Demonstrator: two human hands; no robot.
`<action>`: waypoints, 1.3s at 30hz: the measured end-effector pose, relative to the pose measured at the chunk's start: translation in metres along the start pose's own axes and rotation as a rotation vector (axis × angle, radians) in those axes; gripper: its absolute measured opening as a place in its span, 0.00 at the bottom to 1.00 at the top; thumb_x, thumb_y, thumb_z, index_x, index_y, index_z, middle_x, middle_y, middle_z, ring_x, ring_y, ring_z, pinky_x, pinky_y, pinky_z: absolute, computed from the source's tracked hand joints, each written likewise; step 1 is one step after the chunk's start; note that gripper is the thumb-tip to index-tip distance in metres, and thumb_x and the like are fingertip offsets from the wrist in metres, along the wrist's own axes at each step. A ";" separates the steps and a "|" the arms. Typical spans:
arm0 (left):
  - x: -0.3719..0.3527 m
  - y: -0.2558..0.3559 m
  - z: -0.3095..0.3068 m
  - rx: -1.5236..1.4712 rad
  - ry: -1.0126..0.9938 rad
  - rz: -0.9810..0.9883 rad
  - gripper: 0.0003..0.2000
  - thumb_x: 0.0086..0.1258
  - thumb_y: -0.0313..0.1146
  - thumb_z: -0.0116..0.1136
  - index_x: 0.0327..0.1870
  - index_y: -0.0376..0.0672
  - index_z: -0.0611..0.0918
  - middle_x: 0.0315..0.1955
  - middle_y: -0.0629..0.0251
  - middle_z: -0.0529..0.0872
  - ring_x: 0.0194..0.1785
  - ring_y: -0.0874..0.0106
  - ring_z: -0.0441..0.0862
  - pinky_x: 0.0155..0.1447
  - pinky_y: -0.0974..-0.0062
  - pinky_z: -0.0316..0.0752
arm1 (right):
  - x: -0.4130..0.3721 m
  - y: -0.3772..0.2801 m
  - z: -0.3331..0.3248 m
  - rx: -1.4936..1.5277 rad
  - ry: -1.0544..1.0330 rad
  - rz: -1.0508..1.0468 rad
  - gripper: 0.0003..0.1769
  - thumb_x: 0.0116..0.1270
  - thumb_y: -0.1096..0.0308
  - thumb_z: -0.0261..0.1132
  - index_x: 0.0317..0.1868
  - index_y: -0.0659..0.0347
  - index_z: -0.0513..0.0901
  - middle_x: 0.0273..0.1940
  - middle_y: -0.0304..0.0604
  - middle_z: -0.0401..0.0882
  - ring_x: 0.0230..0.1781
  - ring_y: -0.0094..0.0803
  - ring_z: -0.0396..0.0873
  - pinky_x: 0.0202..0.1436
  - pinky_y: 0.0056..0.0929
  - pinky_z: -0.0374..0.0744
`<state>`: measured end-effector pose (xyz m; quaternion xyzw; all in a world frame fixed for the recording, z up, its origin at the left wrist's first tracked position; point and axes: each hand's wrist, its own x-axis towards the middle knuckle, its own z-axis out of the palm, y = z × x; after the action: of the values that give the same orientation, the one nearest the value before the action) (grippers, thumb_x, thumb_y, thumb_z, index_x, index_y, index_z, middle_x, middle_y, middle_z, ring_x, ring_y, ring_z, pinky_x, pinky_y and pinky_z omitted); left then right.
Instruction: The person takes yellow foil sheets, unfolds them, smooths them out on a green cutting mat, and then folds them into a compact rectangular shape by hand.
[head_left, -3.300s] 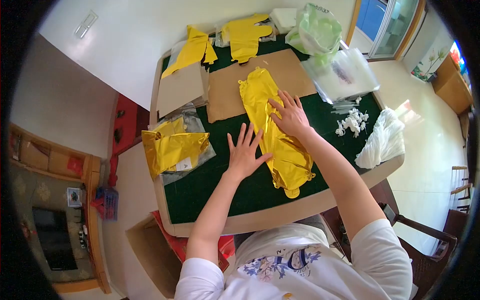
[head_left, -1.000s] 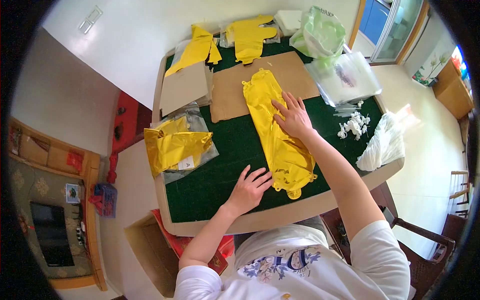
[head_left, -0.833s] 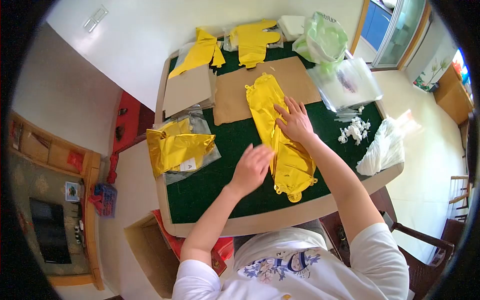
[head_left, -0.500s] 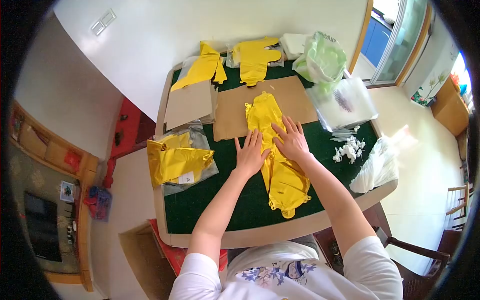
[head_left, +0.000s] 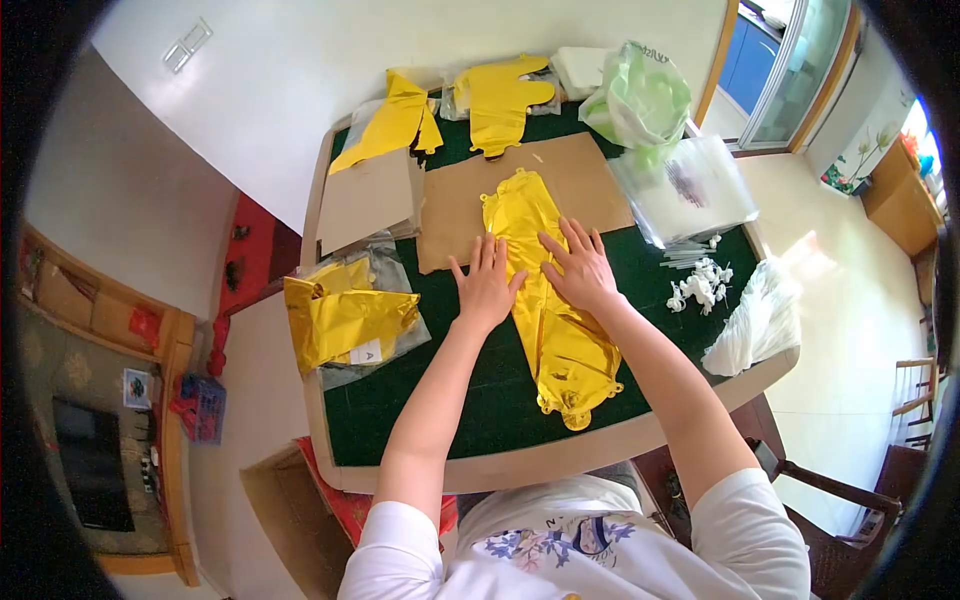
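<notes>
A long gold foil piece (head_left: 545,310) lies across the green table top (head_left: 450,400), its far end on a flat brown cardboard sheet (head_left: 450,215). My left hand (head_left: 487,290) rests at the left edge of the foil with its fingers spread. On the foil's right side lies my right hand (head_left: 582,272), palm down and fingers apart. Neither hand grips anything. To the left, more folded gold foil (head_left: 365,320) sits on a clear plastic bag with a small white label marked A.
Yellow foil shapes (head_left: 500,105) lie at the back beside stacked cardboard (head_left: 370,200). At the right are a green-white bag (head_left: 640,100), clear plastic sleeves (head_left: 690,190), small white pieces (head_left: 702,287) and a white plastic bag (head_left: 755,320). A dark wooden chair (head_left: 830,480) stands at the lower right.
The view has shifted slightly. My hands remain flat on the foil, slightly farther apart, and its surface near them looks a little flatter.
</notes>
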<state>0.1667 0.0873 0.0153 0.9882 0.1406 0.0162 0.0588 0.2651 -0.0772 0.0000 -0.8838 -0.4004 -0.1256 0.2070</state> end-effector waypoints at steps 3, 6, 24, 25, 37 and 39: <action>0.000 -0.004 0.002 0.018 0.015 -0.029 0.33 0.75 0.55 0.40 0.74 0.43 0.56 0.75 0.59 0.53 0.78 0.65 0.46 0.74 0.38 0.36 | 0.000 0.000 0.000 0.007 0.007 -0.004 0.27 0.69 0.50 0.55 0.67 0.47 0.71 0.70 0.54 0.61 0.72 0.48 0.57 0.74 0.53 0.55; -0.001 -0.004 -0.003 0.029 0.006 -0.053 0.33 0.75 0.56 0.41 0.74 0.44 0.57 0.75 0.59 0.53 0.79 0.64 0.46 0.74 0.38 0.36 | 0.000 0.000 -0.001 0.005 0.004 -0.008 0.27 0.69 0.50 0.55 0.67 0.47 0.71 0.70 0.54 0.61 0.72 0.48 0.57 0.74 0.53 0.54; 0.068 0.006 0.003 0.026 0.025 0.017 0.28 0.77 0.50 0.35 0.75 0.51 0.56 0.76 0.66 0.51 0.79 0.65 0.44 0.74 0.38 0.37 | 0.000 0.000 0.000 0.011 -0.017 0.012 0.28 0.68 0.49 0.56 0.67 0.43 0.71 0.71 0.52 0.61 0.73 0.45 0.56 0.74 0.53 0.53; 0.065 0.007 0.005 0.038 0.059 0.002 0.29 0.77 0.50 0.36 0.75 0.51 0.55 0.76 0.65 0.50 0.79 0.65 0.44 0.74 0.37 0.37 | 0.001 -0.001 0.000 0.010 -0.019 0.012 0.28 0.68 0.49 0.55 0.67 0.44 0.71 0.70 0.52 0.61 0.73 0.45 0.56 0.75 0.53 0.53; -0.058 0.021 0.003 0.017 0.009 0.136 0.36 0.73 0.56 0.43 0.75 0.44 0.54 0.76 0.55 0.48 0.79 0.59 0.40 0.73 0.35 0.33 | 0.001 -0.001 0.001 -0.002 -0.030 0.023 0.27 0.69 0.49 0.54 0.67 0.45 0.71 0.70 0.51 0.62 0.74 0.45 0.55 0.75 0.50 0.51; -0.078 0.021 0.003 0.010 -0.019 0.160 0.37 0.71 0.57 0.46 0.75 0.44 0.54 0.76 0.55 0.48 0.79 0.59 0.40 0.72 0.35 0.33 | 0.001 0.000 0.002 -0.009 -0.026 0.020 0.27 0.69 0.49 0.54 0.67 0.44 0.71 0.70 0.51 0.62 0.74 0.44 0.55 0.75 0.50 0.51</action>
<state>0.0975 0.0454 0.0140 0.9966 0.0607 0.0109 0.0538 0.2662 -0.0757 -0.0016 -0.8903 -0.3935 -0.1138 0.1989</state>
